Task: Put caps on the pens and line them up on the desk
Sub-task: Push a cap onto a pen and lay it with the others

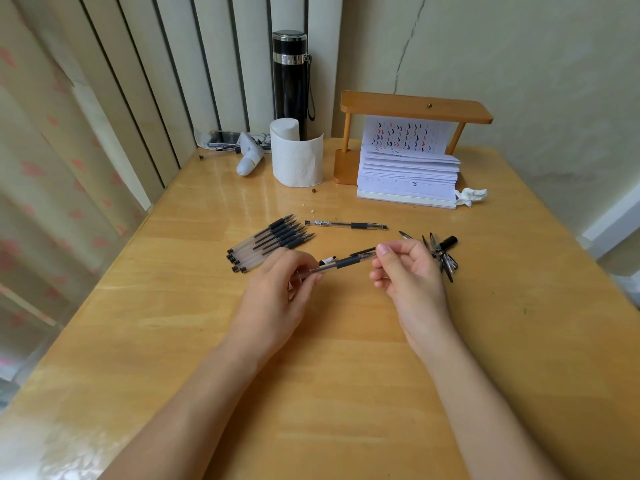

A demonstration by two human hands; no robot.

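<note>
Head view is showing the left hand point(277, 285) pinching a pen point(341, 264) by its barrel above the desk point(346, 375) middle, steadying it while the right hand point(403, 268) is closing fingertips on a cap at its tip; uncapped pens point(270, 242) are waiting toward the left edge, loose caps point(440, 252) toward the right

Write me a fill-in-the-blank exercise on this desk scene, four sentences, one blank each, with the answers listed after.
1. The pen in the air is held by ______ hands, the left hand and the right hand.
2. The group of uncapped pens lies to the ______ of the single capped pen.
3. The loose caps lie beside the ______ hand.
4. The black flask stands behind the roll of ______ paper.

Answers: both; left; right; white
</note>
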